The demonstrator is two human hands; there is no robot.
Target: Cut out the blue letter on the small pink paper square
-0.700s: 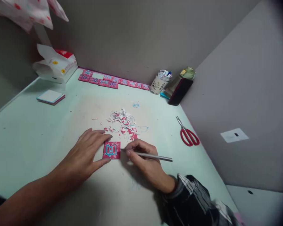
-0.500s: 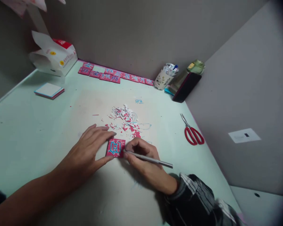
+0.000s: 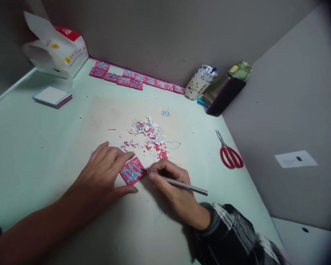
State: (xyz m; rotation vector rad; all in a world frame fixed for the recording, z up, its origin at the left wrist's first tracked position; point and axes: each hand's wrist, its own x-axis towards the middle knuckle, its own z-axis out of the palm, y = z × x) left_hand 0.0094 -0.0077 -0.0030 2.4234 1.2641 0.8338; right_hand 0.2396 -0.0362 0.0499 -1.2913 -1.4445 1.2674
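A small red square tile [image 3: 128, 177] with a light-blue outlined character lies turned cornerwise on the beige mat area. My left hand [image 3: 105, 169] steadies it on the table, index finger at its upper corner and thumb by its lower corner. In a pen grip, my right hand [image 3: 172, 184] is closed on a slim silver craft knife [image 3: 191, 187]. The blade tip points left, at the tile's right corner; whether it touches the surface is hard to make out. Just beyond the tile lies a heap of red and white scraps [image 3: 150, 130].
Red-handled scissors [image 3: 231, 156] lie at the right. Along the back wall are several character tiles [image 3: 124, 79], a pen cup [image 3: 197, 86], a dark phone-like slab [image 3: 227, 96] and a green bottle [image 3: 241, 70]. A paper food box [image 3: 63, 55] and stacked square cards [image 3: 52, 96] occupy the left.
The tile has been turned, from nearly square-on to cornerwise. My left thumb has shifted right, and the knife tip now shows beside the right corner. The camera view has moved slightly.
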